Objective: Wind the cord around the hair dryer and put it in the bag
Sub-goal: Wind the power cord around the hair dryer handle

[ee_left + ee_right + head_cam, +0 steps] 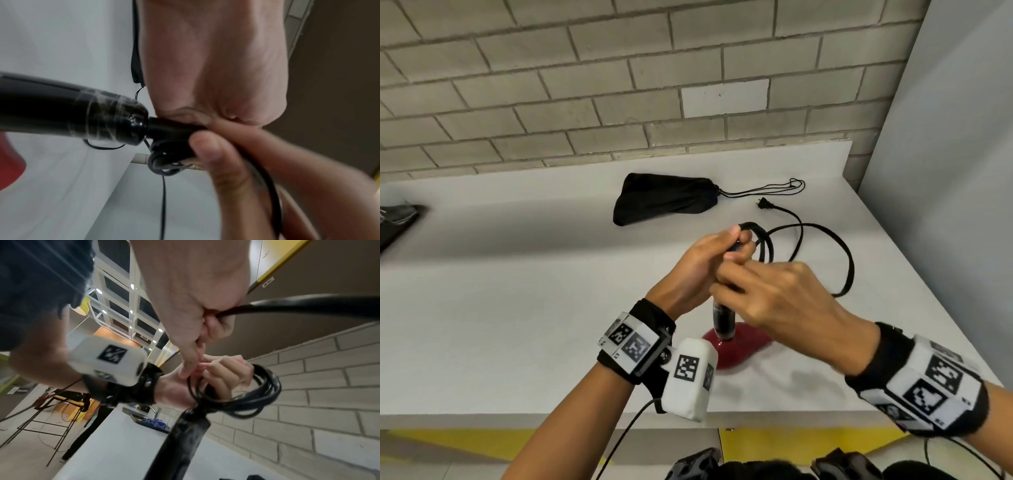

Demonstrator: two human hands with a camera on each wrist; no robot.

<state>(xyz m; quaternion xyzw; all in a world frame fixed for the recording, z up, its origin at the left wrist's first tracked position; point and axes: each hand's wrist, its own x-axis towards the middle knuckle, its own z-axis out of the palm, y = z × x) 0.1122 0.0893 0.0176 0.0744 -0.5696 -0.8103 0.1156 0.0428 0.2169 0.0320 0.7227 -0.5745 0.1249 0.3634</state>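
A hair dryer stands with its red body (739, 344) on the white table (517, 308) and its black handle (722, 320) pointing up. My left hand (709, 257) grips the handle's top end and the cord loops (763, 243) gathered there. My right hand (767, 291) pinches the black cord (308, 302) just beside the left fingers. The loose cord (842, 260) arcs right over the table to the plug (765, 204). In the left wrist view the taped handle (82, 113) ends at small coils (164, 162). The black drawstring bag (664, 198) lies behind, its mouth drawn closed.
A dark object (397, 222) lies at the table's far left edge. A brick wall (619, 85) runs behind the table and a grey panel (945, 171) stands at the right. The bag's drawstring (767, 188) trails toward the plug.
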